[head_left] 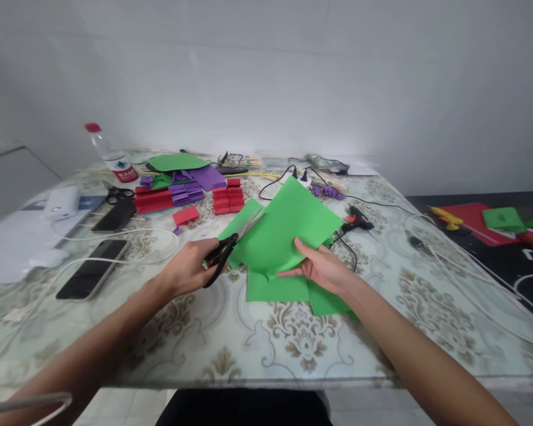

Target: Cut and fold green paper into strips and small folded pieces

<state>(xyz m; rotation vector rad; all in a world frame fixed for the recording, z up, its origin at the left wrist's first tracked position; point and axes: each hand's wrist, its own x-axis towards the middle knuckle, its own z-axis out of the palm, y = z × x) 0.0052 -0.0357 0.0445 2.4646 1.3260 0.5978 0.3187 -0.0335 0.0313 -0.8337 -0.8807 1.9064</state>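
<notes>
In my left hand point(190, 266) is a pair of black-handled scissors point(224, 251), with my fingers in the handles. Its blades point up and right, close against the left edge of a green sheet point(288, 219). My right hand point(317, 263) grips that sheet by its lower right side, thumb on top, and the sheet is tilted up off the table. Below it lie more green pieces point(278, 289), partly covered by the sheet and my hand. A black glue gun point(357, 219) rests just beyond my right hand.
Red folded strips point(228, 198) and purple strips point(185, 192) lie further back. To the left are two phones point(93, 269), a power bank point(62, 202), white cables and a bottle point(115, 160). At right, a dark surface holds a red sheet point(471, 222) and a yellow tool point(446, 218).
</notes>
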